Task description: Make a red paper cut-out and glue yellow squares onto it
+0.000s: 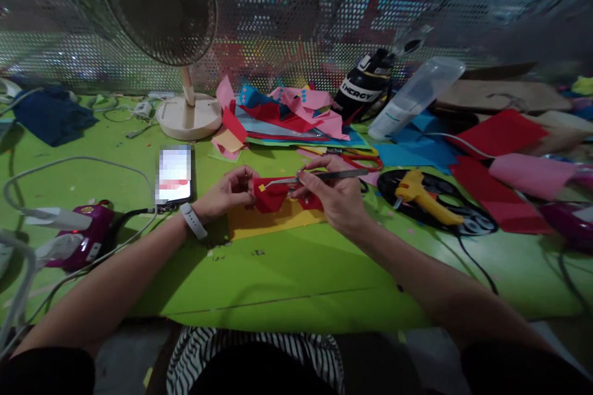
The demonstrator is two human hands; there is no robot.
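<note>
The small yellow piece (262,188) lies on the red piece (271,200), close to its left end, so it sits just right of the left hand (237,190) and well apart from the fingers of the right hand (334,191). The left hand is therefore the nearer one, and from the right only the thin bent tip of the tweezers (356,173) reaches over, ending at the yellow piece; whether the tip grips it or merely touches it, I cannot tell. The red piece appears to stretch crosswise between the two hands, and more red shows under the right hand, though whether it is all one piece is unclear. The tweezers run nearly along that same line, their back end sticking out past the right hand. The left hand is nearly closed, thumb and forefinger pinching the red piece's left edge, the other fingers curled. The right hand is closed around the tweezers, thumb against the near side. Below and between both hands lies a yellow-orange sheet (264,225) on the green table (324,278). A phone (174,174) rests beyond the left hand, outward; a yellow glue gun (424,197) lies to the right of the right hand.
</note>
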